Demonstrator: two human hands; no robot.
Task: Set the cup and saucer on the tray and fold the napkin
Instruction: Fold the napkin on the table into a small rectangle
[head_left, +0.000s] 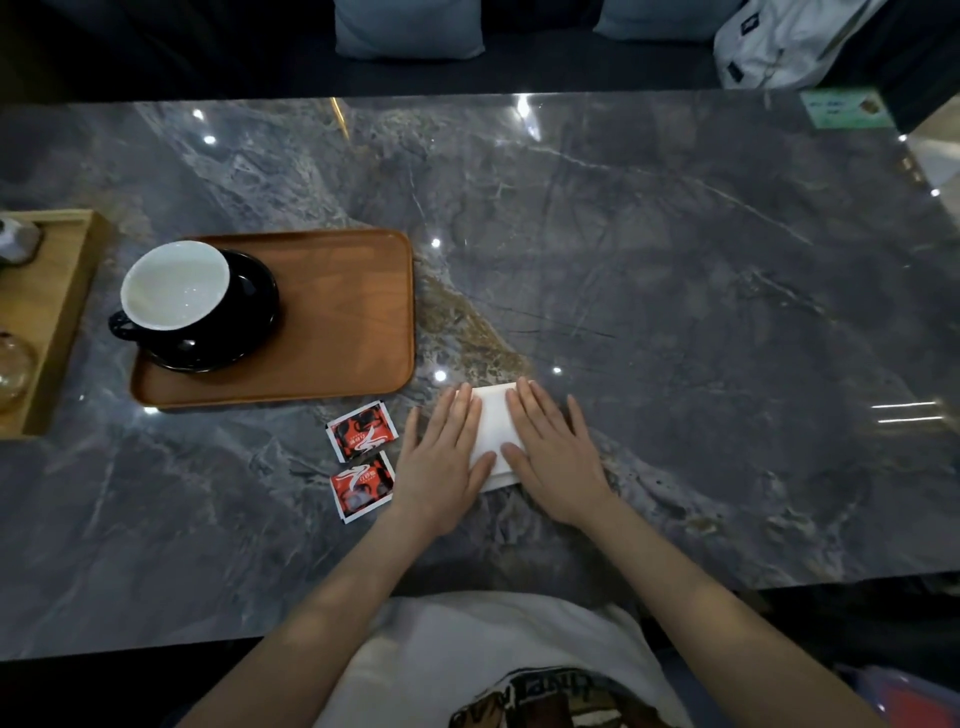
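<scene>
Left hand (441, 467), right hand (553, 460) flat, fingers spread, pressing white napkin (496, 423) on glossy grey marble table (675, 286); cushioned bench behind.

The cup (175, 285) sits on its saucer (236, 332) on the tray (343, 322) (napkin (496, 426) to its right).

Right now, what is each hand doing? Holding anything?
Left hand: open, flat, palm down on the white napkin, gripping nothing.
Right hand: open, flat, pressing the same napkin, gripping nothing.
</scene>
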